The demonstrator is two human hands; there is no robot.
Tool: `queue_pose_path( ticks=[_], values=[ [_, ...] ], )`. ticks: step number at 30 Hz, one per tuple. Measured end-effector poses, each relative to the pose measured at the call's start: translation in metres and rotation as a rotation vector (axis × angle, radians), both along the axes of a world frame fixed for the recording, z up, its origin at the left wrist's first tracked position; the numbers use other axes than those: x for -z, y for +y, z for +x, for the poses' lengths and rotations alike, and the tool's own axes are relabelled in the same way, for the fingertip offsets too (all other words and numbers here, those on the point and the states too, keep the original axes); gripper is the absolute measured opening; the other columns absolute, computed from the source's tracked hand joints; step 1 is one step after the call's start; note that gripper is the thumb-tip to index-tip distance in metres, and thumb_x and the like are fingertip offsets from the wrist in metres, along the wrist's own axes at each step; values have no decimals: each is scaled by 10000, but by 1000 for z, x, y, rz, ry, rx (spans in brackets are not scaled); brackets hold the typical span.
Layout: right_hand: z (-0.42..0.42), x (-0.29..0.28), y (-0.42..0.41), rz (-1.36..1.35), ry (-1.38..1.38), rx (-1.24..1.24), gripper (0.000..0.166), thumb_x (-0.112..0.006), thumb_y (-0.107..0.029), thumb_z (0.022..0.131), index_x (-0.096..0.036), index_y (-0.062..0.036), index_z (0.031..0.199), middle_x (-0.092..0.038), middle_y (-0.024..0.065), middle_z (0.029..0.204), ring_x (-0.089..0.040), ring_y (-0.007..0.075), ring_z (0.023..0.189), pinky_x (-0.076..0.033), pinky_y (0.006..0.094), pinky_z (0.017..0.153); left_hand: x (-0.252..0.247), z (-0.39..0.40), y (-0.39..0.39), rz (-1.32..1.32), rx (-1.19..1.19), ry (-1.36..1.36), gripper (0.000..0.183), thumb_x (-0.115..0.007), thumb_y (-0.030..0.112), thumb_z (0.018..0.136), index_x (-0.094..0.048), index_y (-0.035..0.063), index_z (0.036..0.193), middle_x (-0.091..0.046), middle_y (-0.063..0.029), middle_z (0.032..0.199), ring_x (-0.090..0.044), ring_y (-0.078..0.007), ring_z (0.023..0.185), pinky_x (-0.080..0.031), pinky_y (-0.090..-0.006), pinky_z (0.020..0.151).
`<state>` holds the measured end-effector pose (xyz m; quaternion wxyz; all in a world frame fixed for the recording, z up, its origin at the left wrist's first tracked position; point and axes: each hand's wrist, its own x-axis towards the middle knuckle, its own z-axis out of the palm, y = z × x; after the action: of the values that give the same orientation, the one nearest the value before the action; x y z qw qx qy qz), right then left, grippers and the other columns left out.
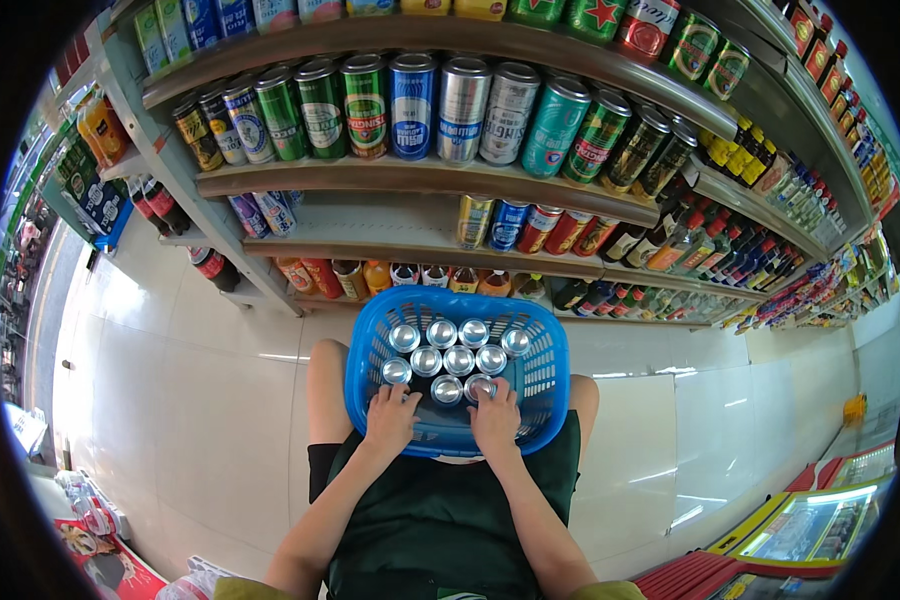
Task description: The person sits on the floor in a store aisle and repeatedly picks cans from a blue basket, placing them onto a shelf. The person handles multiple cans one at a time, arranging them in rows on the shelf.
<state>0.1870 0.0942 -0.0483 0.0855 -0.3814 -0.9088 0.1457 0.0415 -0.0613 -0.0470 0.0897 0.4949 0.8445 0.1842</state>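
Observation:
A blue plastic basket (549,405) rests on the lap, holding several drink cans (459,360) that stand upright with their silver ends up. My right hand (496,421) reaches over the near rim, its thumb and fingers around the top of a can (480,385) in the nearest row. On the left of that row, my left hand (393,420) has its fingers closed around another can, which it mostly hides. Between the two hands stands one more can (447,390).
Ahead is a shelf unit (420,178) lined with beer cans (412,105). Bottles (495,283) fill its lowest level. Below the cans, a stretch of shelf (375,221) is bare. Tiled floor (194,420) surrounds me. A glass-topped display freezer (810,521) stands at the lower right.

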Motion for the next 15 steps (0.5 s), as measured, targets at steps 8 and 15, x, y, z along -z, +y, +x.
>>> queue_pose_path(
  ticks=[8,15],
  values=[
    [3,14,4,36,32,-17,322,-856,-151,722,-646,-82,956,-511,195,1318,-576,426,1124,-557,512,827,-1,17,26,23,134,-60,606,-818,118,755,-605,147,1322,-501,-139,1260,-524,-354,1107,-487,-457,904],
    [4,19,2,-74,-9,-19,416,-871,-204,718,-622,-43,1009,-578,192,1261,-653,416,1012,-584,498,785,2,22,32,19,169,-74,589,-811,112,757,-615,155,1311,-463,-148,1362,-508,-361,1112,-490,-465,901]
  ],
)
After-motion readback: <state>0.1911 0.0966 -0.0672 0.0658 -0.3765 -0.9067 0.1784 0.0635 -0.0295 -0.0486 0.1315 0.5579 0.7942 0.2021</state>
